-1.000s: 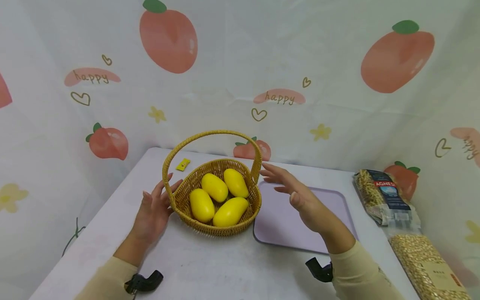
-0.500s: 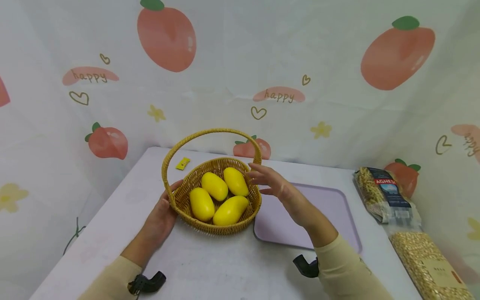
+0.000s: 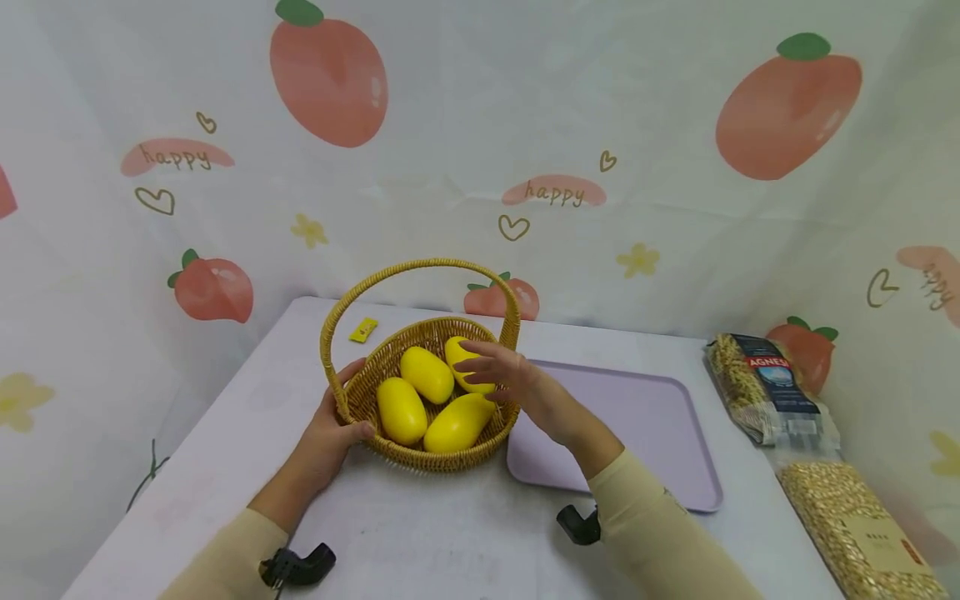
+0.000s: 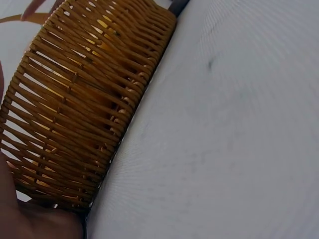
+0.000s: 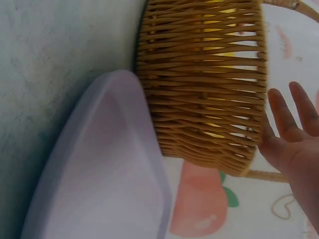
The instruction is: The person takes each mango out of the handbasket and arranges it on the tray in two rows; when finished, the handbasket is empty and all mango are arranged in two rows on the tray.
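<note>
A wicker basket (image 3: 442,460) with a tall arched handle (image 3: 431,263) stands on the white table, holding several yellow mangoes (image 3: 427,376). My left hand (image 3: 318,454) grips its left side, the thumb on the rim and the other fingers partly hidden behind the wall. The left wrist view shows the basket's woven side (image 4: 84,94) with that hand at the lower left. Over the basket's right edge hovers my right hand (image 3: 528,392), fingers spread and holding nothing. It overlaps the back right mango (image 3: 459,354). In the right wrist view its fingers (image 5: 285,117) extend above the rim.
A pale purple tray (image 3: 645,417) lies right of the basket, under the right forearm. Along the right edge are a pasta bag (image 3: 768,387) and a bag of grains (image 3: 858,521). A small yellow packet (image 3: 363,330) lies behind the basket. A printed curtain (image 3: 450,108) hangs behind.
My right hand has moved left from beside the handle to over the basket's right side. My left hand has closed in on the basket, its thumb now on the rim. The basket stays in place.
</note>
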Tool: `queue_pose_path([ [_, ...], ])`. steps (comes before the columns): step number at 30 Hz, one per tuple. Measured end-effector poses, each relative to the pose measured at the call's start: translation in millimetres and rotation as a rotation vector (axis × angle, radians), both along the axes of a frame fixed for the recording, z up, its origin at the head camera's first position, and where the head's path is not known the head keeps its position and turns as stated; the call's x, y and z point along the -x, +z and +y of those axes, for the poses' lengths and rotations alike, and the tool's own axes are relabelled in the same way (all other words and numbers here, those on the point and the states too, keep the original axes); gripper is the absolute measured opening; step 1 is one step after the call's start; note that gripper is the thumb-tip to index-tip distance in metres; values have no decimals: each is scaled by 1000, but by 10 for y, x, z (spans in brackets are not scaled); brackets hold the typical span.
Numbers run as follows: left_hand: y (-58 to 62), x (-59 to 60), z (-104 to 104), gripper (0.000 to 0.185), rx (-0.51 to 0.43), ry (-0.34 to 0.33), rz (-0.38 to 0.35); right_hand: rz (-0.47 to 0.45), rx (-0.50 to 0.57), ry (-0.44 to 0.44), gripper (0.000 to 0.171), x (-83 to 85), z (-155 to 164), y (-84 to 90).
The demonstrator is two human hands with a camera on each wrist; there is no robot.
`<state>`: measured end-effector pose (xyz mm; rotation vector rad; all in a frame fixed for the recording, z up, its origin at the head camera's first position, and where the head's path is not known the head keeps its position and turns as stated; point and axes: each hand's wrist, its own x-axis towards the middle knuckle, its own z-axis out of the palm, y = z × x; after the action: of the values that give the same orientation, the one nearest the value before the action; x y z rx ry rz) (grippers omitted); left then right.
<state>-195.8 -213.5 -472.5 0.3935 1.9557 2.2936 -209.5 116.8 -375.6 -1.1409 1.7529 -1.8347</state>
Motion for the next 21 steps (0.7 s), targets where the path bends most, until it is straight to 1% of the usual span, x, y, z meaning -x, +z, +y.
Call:
queue_pose_path([
  [4,-14,17,-13,93,3,-1,-12,-16,-27,7,60,77,-67,-43],
  [9,-34,29,-27,93,4,-4,-12,-27,-83,-15,54,168,-159,-110],
  [11,-40,32,-32,93,-3,-10,-7,-28,-129,-17,53,197,-184,-140],
  [14,-47,36,-37,92,12,-10,-5,-22,-207,-1,55,232,-197,-172],
  [16,-44,35,-36,92,23,-10,-6,-10,-274,10,57,253,-197,-176],
  [21,-23,12,-35,91,28,-12,-8,16,-453,32,55,291,-239,-174],
])
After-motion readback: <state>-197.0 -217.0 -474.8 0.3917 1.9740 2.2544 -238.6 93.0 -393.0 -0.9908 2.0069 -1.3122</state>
